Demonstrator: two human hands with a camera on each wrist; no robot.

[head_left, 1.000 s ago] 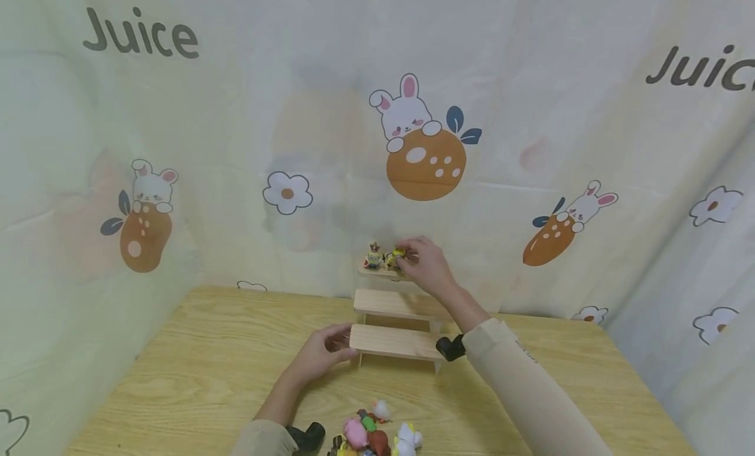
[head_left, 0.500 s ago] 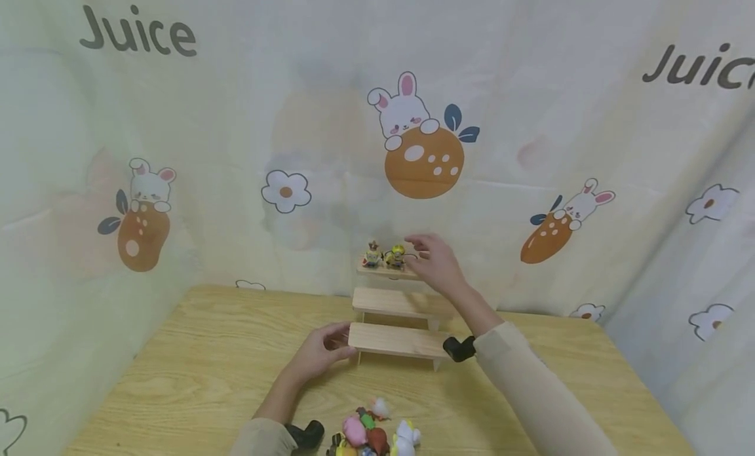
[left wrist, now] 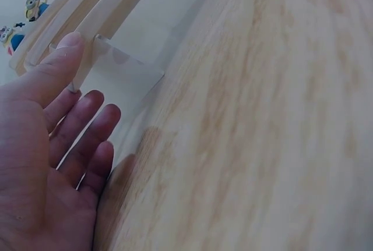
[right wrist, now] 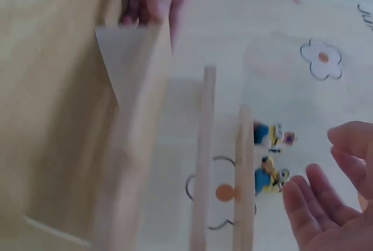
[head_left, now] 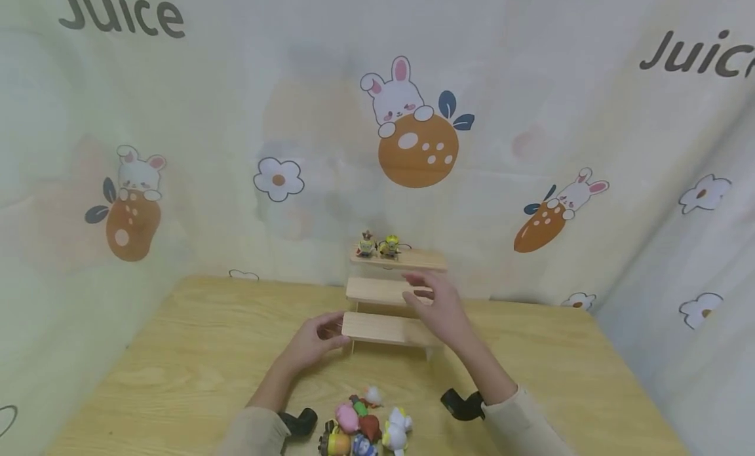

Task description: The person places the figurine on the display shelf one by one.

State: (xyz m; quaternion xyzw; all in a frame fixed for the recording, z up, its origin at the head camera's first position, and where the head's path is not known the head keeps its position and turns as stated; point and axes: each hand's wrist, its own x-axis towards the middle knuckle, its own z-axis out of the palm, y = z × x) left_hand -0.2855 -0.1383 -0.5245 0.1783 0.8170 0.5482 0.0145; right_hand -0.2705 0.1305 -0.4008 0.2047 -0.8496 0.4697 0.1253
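Observation:
A three-step display stand has pale wooden boards on clear supports: a low step (head_left: 386,330), a middle step (head_left: 377,290) and a top step (head_left: 413,258). My left hand (head_left: 315,343) holds the left end of the low step, its thumb (left wrist: 67,50) against the board's edge in the left wrist view. On the top step's left half stand a crowned minion figure (head_left: 366,246) and a minion figure with yellow headgear (head_left: 390,247), side by side. My right hand (head_left: 439,308) hangs over the stand's right side, holding nothing, fingers loosely bent.
In front of the stand lies a pile of small toys: a pink figure (head_left: 347,417), a red one (head_left: 369,427), a white one (head_left: 397,431) and several others. A printed curtain (head_left: 330,115) hangs behind the wooden table (head_left: 177,351).
My right hand has let go of the minion figure with yellow headgear and drawn back down toward me. The figure stays on the top step. My left hand keeps its place.

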